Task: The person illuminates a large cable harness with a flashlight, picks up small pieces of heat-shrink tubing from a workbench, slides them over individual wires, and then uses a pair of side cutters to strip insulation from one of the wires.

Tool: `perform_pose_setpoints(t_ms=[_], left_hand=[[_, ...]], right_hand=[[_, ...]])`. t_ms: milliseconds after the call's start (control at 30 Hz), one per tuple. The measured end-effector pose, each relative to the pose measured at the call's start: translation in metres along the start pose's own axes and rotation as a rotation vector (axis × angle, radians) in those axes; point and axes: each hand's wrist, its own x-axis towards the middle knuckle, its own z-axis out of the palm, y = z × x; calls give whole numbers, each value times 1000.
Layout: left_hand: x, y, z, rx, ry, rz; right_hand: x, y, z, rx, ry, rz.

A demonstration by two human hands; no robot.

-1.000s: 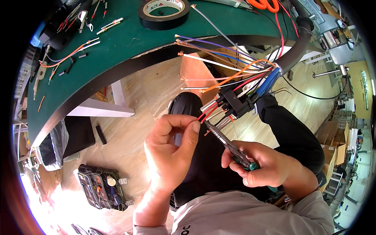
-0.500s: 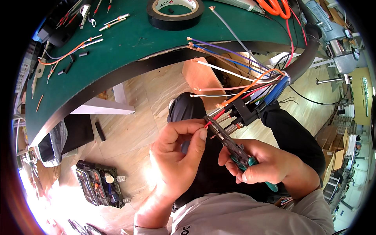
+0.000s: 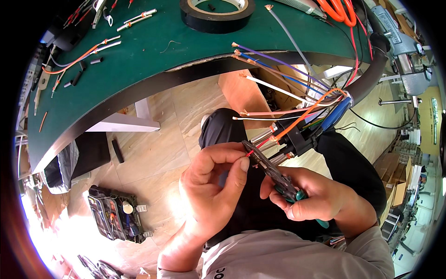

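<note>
My left hand (image 3: 209,181) pinches the tip of a thin red wire (image 3: 251,152) between thumb and forefinger. Wire-stripping pliers (image 3: 269,171) with green grips are in my right hand (image 3: 320,193), their jaws across the red wire just beside my left fingertips. Whether the blades bite into the wire is too small to tell. Behind the jaws lies a black connector block (image 3: 297,139) with metal pins. An orange wire (image 3: 302,118) runs down to one pin. Purple, blue, brown, white and pink wires with bared copper ends fan out leftward from a thick black cable (image 3: 374,69).
A green bench (image 3: 153,60) curves across the top, carrying a roll of black tape (image 3: 216,23), cut wires with pins (image 3: 93,51) and small black sleeves (image 3: 96,61). A metal vise (image 3: 413,79) is at the right. On the floor sits a tool case (image 3: 114,216).
The bench, cable and wires have shifted slightly right in view. The hands keep nearly the same grip, with the plier jaws still across the red wire.
</note>
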Motion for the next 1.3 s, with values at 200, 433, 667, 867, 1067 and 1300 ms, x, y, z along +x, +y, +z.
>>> perform_pose_setpoints(t_ms=[200, 433, 667, 867, 1067, 1300], left_hand=[[1, -1, 0, -6, -16, 24], [1, -1, 0, -2, -32, 38], [0, -1, 1, -25, -20, 24], [0, -2, 0, -26, -24, 27], [-1, -1, 2, -40, 7, -7], [0, -3, 1, -42, -32, 15]], right_hand=[[0, 1, 0, -19, 1, -9], [0, 4, -1, -42, 9, -38], [1, 6, 0, -144, 45, -74], [2, 7, 1, -195, 62, -94], [2, 6, 3, -152, 71, -70], [2, 5, 3, -146, 62, -79]])
